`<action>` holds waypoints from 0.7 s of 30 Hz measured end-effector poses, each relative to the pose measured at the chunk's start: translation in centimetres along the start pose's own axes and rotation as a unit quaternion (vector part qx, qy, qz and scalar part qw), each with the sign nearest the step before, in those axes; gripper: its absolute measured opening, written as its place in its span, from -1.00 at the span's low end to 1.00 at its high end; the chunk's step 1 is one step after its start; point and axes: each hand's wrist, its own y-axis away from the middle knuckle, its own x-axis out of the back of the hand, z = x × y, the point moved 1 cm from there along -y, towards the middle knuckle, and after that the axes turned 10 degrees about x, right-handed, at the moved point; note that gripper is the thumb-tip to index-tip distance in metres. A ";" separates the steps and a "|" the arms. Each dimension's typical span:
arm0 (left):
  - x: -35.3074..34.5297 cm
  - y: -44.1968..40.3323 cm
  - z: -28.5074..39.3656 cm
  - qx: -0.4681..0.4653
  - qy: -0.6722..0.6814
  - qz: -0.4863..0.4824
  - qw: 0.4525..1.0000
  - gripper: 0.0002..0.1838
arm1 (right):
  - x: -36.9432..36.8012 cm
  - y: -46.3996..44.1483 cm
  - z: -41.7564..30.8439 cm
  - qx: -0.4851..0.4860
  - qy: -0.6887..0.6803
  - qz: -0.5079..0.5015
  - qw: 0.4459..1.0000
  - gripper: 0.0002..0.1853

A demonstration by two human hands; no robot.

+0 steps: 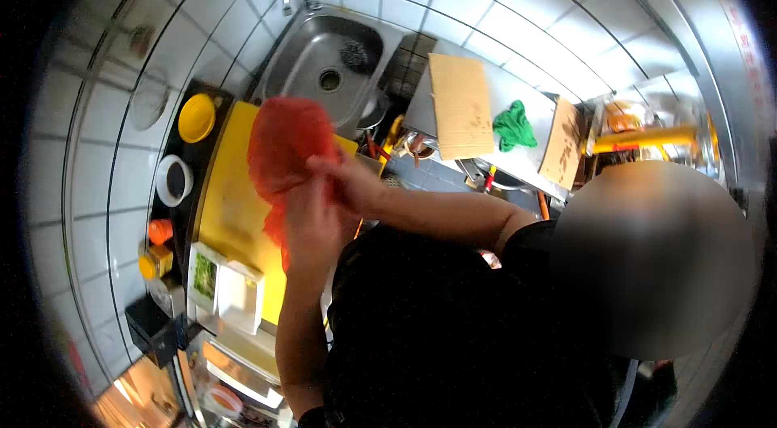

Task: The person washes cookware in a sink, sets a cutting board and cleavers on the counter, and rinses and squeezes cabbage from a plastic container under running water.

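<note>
A red plastic bag (290, 140) bulges above the yellow cutting board (231, 193). Its gathered neck lies between my two hands, and a loose red end hangs below them. My right hand (350, 178) comes in from the upper side, fingers closed on the bag's edge. Close against it, my left hand (312, 221) is blurred by motion, its fingers bunched around the neck of the bag. What the bag holds cannot be made out.
A steel sink (329, 47) lies beyond the board. Along the wall stand a yellow bowl (197, 118), a white bowl of dark liquid (174, 180) and a yellow-lidded jar (155, 262). White trays (241, 297) sit near the board. Cardboard (461, 104) and a green cloth (515, 127) lie on another counter.
</note>
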 end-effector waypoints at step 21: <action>-5.5 0.1 -2.5 0.140 0.251 -0.048 0.957 -0.55 | 31.6 5.5 -26.9 -0.002 0.872 0.267 0.411 -0.38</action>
